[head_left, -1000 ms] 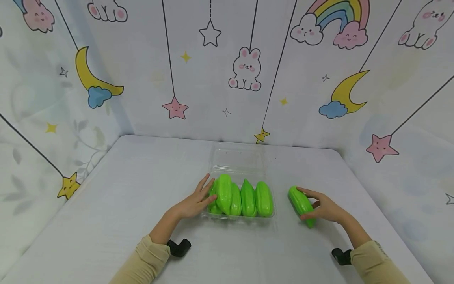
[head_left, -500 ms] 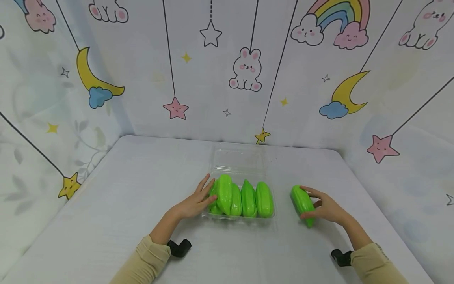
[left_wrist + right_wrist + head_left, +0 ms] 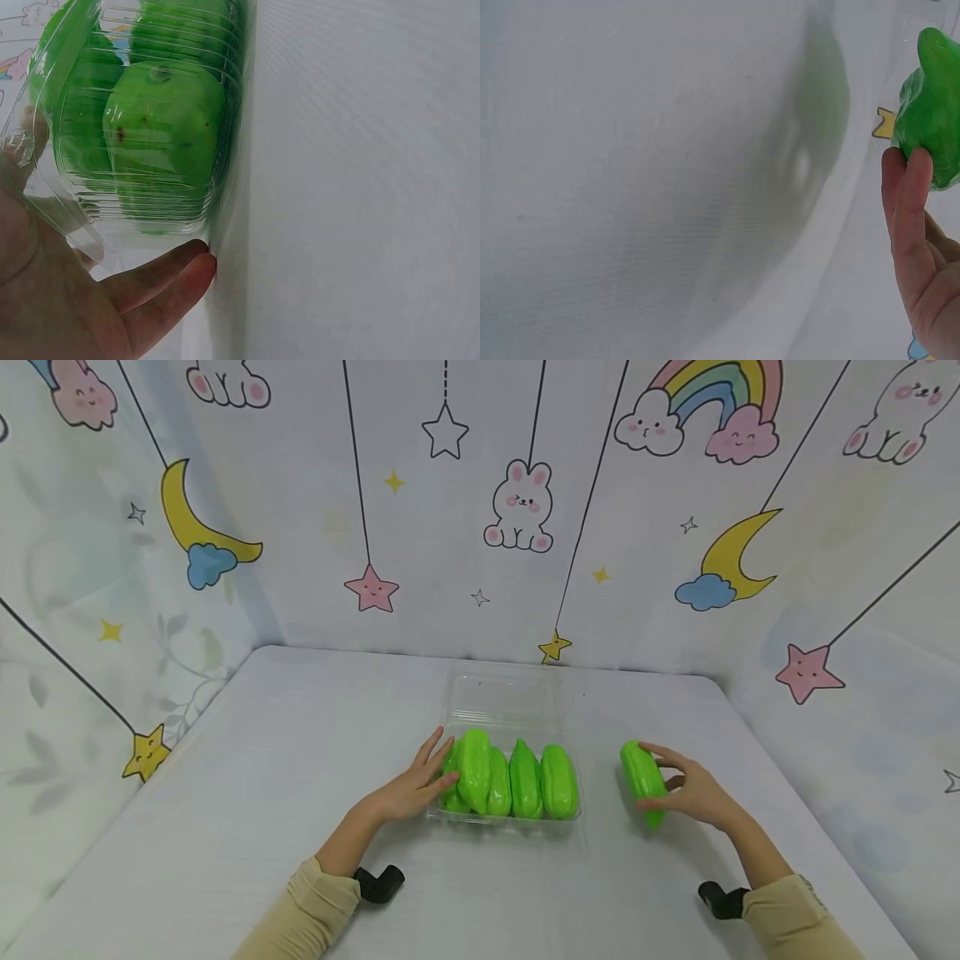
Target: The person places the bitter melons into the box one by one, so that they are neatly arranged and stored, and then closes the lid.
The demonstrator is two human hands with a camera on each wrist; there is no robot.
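Note:
A clear plastic clamshell tray (image 3: pixel 576 820) sits mid-table with several glossy green toy gourds (image 3: pixel 525 779) packed side by side in it; its lid (image 3: pixel 506 697) lies open behind. My left hand (image 3: pixel 411 789) rests with straight fingers against the tray's left side; the left wrist view shows the fingers (image 3: pixel 161 281) by the tray wall (image 3: pixel 82 225) and the green gourds (image 3: pixel 161 131) inside. My right hand (image 3: pixel 686 789) grips one loose green gourd (image 3: pixel 642 774) a little above the table, right of the tray. In the right wrist view the fingers (image 3: pixel 904 202) curl round that gourd (image 3: pixel 934 112).
The white table (image 3: pixel 270 777) is boxed in by printed cloth walls (image 3: pixel 480 510) on three sides. Black wrist camera mounts (image 3: pixel 378 883) sit under both sleeves.
My right hand has lifted the loose gourd slightly and moved it a little away from me. The left hand and the tray have stayed still.

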